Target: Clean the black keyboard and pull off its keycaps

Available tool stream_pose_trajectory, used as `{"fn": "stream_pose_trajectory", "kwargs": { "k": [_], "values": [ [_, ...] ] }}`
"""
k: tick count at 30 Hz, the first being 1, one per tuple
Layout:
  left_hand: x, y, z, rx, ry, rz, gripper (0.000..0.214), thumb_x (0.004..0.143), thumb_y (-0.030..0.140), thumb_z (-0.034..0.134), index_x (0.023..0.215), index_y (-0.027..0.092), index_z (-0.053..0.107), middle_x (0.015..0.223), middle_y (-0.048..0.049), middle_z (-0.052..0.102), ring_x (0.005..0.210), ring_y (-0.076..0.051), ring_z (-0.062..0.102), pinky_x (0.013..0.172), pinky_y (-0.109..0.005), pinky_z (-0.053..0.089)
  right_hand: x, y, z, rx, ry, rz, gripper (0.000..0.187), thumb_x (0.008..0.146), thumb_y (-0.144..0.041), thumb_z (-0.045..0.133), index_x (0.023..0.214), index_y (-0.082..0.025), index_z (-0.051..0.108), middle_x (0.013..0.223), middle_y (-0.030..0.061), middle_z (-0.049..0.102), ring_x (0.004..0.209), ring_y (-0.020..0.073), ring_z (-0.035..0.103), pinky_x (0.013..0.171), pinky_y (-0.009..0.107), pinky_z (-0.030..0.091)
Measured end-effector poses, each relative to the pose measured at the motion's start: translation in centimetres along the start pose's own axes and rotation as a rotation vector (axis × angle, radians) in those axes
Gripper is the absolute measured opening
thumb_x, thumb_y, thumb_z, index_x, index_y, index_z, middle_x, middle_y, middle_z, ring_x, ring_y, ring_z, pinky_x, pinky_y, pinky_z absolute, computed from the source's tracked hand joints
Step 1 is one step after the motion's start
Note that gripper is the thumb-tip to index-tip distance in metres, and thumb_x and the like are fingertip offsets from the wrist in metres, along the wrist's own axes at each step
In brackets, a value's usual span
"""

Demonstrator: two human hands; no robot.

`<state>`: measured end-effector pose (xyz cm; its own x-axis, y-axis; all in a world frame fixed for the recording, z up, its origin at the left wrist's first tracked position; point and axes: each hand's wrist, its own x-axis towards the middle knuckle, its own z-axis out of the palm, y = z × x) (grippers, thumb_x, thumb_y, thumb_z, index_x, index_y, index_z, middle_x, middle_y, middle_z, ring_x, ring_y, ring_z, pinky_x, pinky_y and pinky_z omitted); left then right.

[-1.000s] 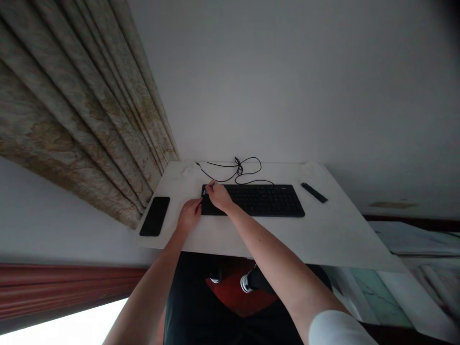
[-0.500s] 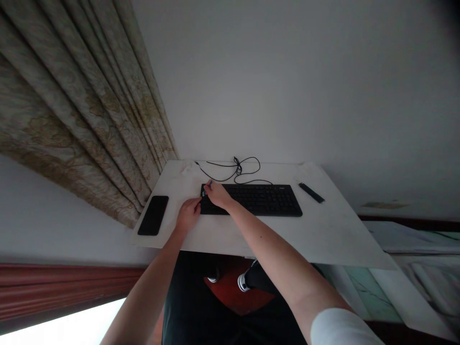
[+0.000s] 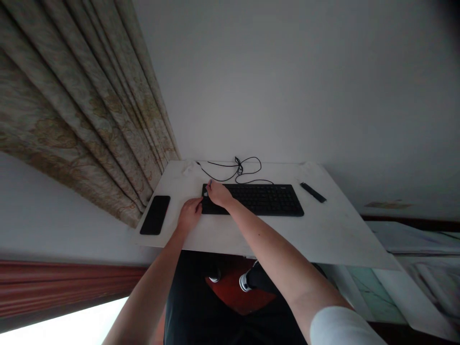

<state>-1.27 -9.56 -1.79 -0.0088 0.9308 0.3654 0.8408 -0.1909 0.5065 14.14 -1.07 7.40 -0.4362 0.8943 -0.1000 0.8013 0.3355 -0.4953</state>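
A black keyboard (image 3: pixel 262 199) lies across the middle of a white table (image 3: pixel 323 235), its black cable (image 3: pixel 239 170) coiled behind it. My right hand (image 3: pixel 217 193) is over the keyboard's left end, fingers pinched on a small thin object with a pale tip; I cannot make out what it is. My left hand (image 3: pixel 189 214) rests on the table against the keyboard's left front corner, fingers curled at its edge.
A black phone (image 3: pixel 155 214) lies flat at the table's left edge beside a patterned curtain (image 3: pixel 89 110). A slim black bar-shaped object (image 3: pixel 313 192) sits right of the keyboard. A plain wall stands behind. My legs and shoes show below the table.
Both hands stay at the keyboard's left end. The right hand's pinched object shifted only slightly; the view moved a little.
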Motion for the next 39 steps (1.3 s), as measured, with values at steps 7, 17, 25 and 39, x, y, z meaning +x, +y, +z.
{"fn": "stream_pose_trajectory", "kwargs": {
  "k": [7,17,25,39],
  "values": [
    [0.1,0.1,0.0,0.001,0.009,-0.005,0.036,0.094,0.017,0.049,0.124,0.018,0.069,0.119,-0.0104,0.073,0.113,-0.025,0.066,0.105,-0.047,0.053,-0.5,2.2,-2.2,-0.074,0.021,0.069,0.029,0.104,-0.029,0.035,0.119,-0.014,0.055,0.107,0.0207,0.072,0.103,0.0317,0.07,0.084,0.038,0.05],
    [-0.1,0.1,-0.1,-0.007,0.014,-0.002,0.035,0.096,0.02,0.049,0.125,0.021,0.068,0.119,-0.0086,0.073,0.113,-0.023,0.067,0.106,-0.045,0.053,-1.2,2.4,-2.0,-0.084,-0.009,0.064,0.029,0.103,-0.026,0.037,0.122,-0.014,0.054,0.112,0.0224,0.071,0.105,0.0347,0.069,0.085,0.042,0.05],
    [0.0,-0.1,0.0,-0.007,0.02,0.008,0.036,0.096,0.021,0.048,0.126,0.021,0.068,0.12,-0.0087,0.073,0.113,-0.024,0.066,0.105,-0.045,0.053,-1.4,2.3,-2.5,0.013,-0.008,0.0,0.031,0.106,-0.029,0.032,0.119,-0.014,0.055,0.109,0.0182,0.073,0.107,0.0283,0.069,0.088,0.035,0.049],
    [0.0,-0.1,0.1,0.03,0.019,0.01,0.036,0.096,0.023,0.046,0.125,0.019,0.068,0.12,-0.0099,0.073,0.115,-0.025,0.066,0.105,-0.046,0.053,-2.8,4.1,-3.5,-0.038,-0.002,0.053,0.033,0.106,-0.03,0.03,0.123,-0.015,0.054,0.11,0.017,0.073,0.107,0.0295,0.069,0.086,0.036,0.05]
  ]
}}
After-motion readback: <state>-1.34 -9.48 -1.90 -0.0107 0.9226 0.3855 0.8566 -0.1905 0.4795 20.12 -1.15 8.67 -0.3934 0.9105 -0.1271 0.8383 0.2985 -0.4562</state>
